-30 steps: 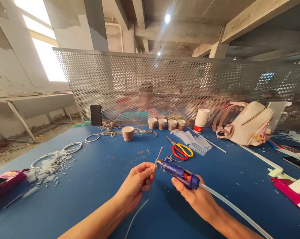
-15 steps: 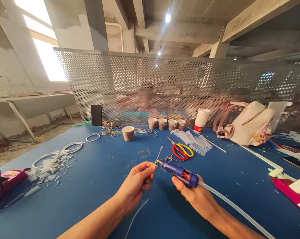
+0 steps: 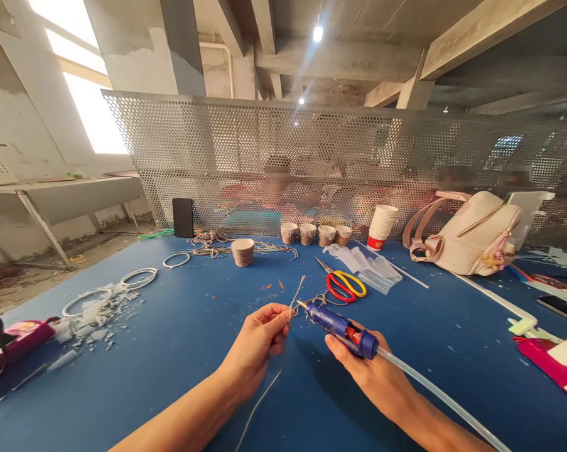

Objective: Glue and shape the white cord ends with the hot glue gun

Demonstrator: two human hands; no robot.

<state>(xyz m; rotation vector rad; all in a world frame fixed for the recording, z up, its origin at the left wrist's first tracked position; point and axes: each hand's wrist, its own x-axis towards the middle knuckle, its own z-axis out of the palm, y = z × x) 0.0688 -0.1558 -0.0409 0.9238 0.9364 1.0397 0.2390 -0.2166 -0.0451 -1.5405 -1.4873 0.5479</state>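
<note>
My left hand [image 3: 262,339] pinches a thin beige cord [image 3: 298,292], whose short end sticks up past the fingertips. A longer length of the cord trails down below the hand toward the near table edge. In my right hand [image 3: 375,370] is a blue hot glue gun [image 3: 334,323], its nozzle pointing left, close to the cord but slightly apart from it. A long translucent glue stick [image 3: 434,384] runs out of the gun's rear. Just beyond the nozzle lie scissors [image 3: 344,285] with red and yellow handles, beside a loose tangle of cord.
A cord-wrapped cup [image 3: 242,252] stands mid-table, with several similar cups [image 3: 307,234] behind. Stacked paper cups [image 3: 382,227], glue sticks [image 3: 372,271] and a pink backpack [image 3: 474,232] sit right. White rings [image 3: 139,279], glue scraps [image 3: 95,320] and a power strip [image 3: 19,342] lie left. A perforated screen [image 3: 245,144] borders the back.
The glue gun's nozzle and the cord have drawn slightly apart. My left hand has shifted a little to the left, still pinching the cord.
</note>
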